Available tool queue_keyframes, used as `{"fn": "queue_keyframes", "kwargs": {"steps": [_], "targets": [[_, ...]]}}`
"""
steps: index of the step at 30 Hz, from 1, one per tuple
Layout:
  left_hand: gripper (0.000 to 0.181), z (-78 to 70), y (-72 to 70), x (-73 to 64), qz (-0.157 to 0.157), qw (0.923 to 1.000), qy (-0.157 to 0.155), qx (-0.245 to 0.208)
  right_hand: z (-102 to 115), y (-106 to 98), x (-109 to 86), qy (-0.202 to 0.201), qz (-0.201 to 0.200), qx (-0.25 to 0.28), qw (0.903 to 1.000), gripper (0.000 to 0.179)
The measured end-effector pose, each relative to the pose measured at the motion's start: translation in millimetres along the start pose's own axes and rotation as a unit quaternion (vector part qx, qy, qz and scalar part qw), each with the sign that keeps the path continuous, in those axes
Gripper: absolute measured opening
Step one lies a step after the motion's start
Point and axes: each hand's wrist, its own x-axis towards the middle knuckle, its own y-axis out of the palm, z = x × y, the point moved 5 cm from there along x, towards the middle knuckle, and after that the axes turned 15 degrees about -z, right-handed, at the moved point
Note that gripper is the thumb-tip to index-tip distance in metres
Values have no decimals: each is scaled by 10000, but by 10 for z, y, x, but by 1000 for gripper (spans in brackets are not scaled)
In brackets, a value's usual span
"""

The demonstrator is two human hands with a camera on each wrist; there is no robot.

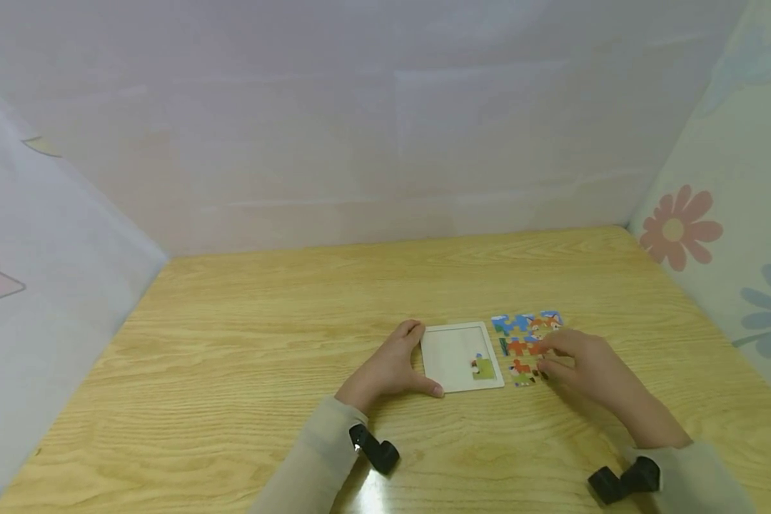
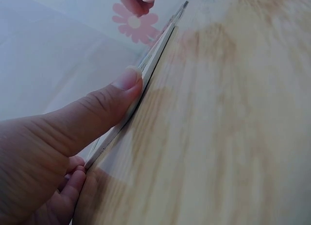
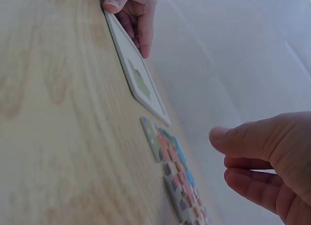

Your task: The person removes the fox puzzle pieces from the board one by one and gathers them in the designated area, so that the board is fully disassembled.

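Note:
A pale square puzzle tray (image 1: 452, 357) lies on the table, with one green puzzle piece (image 1: 484, 369) in its lower right corner. My left hand (image 1: 393, 362) grips the tray at its left side, thumb on the near edge and fingers at the far left corner. To the right of the tray are several colourful puzzle pieces (image 1: 517, 348), some showing a fox's face. Over their right side hovers my right hand (image 1: 581, 364), which partly hides them. In the right wrist view, its thumb and fingers (image 3: 243, 137) are apart with nothing between them.
The wooden table (image 1: 263, 321) meets a pale cloth backdrop (image 1: 385, 128) at the back. Cloth walls with printed flowers (image 1: 681, 228) and a star stand at the sides. Each wrist wears a black camera (image 1: 375, 450).

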Motion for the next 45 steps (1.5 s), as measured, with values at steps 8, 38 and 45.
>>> {"fn": "queue_keyframes", "kwargs": {"steps": [8,38,45], "targets": [[118,7,16,4,-5,10000,21,-9,131,90,121,-619,-143,602,9962,28],[118,-8,9,2,-8,10000,-32,41,334,672,302,-737,1418,838,9836,22],[117,-7,-3,3,-42,10000,9,60,343,719,321,-814,1572,812,9808,19]]}}
